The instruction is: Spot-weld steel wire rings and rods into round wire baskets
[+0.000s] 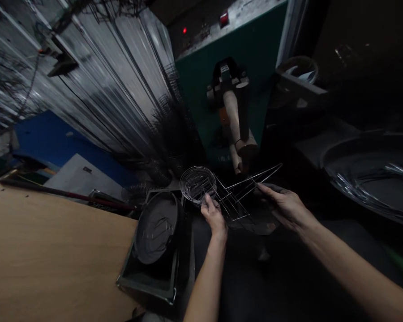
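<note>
The wire frame [237,197] is judged light, springy and easily bent. The left hand [215,218] grip pinches its ring end; the right hand [284,205] grip holds the rods.

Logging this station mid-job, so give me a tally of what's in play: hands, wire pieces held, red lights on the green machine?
Hands: 2, left hand and right hand
Round wire basket, in the left grip: 1
Straight-wire frame, pinched at the right fingertips: 1
Red lights on the green machine: 2
Total: 6
</note>
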`<state>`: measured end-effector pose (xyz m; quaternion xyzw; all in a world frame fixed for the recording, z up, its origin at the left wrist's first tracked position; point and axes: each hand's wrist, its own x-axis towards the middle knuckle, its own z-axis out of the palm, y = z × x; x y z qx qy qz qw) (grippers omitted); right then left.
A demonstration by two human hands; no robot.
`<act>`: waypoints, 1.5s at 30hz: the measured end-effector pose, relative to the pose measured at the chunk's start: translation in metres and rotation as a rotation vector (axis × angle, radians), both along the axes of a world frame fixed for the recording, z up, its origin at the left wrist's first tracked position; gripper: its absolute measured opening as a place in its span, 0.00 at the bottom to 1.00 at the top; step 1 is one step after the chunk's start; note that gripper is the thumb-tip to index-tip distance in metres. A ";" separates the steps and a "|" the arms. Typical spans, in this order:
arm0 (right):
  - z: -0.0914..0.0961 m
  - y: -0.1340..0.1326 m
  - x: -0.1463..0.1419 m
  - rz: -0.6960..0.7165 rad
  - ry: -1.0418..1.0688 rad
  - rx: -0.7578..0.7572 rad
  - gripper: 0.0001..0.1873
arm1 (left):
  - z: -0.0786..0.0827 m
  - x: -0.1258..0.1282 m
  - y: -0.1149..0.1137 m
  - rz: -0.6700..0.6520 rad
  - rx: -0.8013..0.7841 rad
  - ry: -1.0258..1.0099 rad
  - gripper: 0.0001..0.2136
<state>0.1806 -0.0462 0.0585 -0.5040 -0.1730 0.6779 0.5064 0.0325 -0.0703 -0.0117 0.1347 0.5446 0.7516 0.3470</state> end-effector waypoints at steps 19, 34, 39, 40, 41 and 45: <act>0.011 0.015 -0.013 -0.014 -0.064 -0.035 0.07 | 0.008 -0.009 0.014 0.023 0.029 -0.038 0.19; 0.006 0.002 0.008 -0.046 -0.006 -0.052 0.04 | 0.021 -0.013 0.019 0.051 0.037 -0.116 0.17; 0.004 0.005 0.013 -0.030 -0.004 -0.044 0.03 | 0.023 -0.016 0.025 0.075 0.035 -0.111 0.17; 0.003 0.004 0.013 -0.011 -0.016 -0.023 0.02 | 0.024 -0.017 0.025 0.070 0.035 -0.100 0.17; 0.002 0.001 0.014 0.011 -0.049 0.008 0.03 | 0.025 -0.017 0.026 0.066 0.037 -0.089 0.17; 0.003 -0.027 0.015 0.199 -0.388 0.291 0.08 | 0.023 -0.018 0.020 0.034 0.053 -0.043 0.17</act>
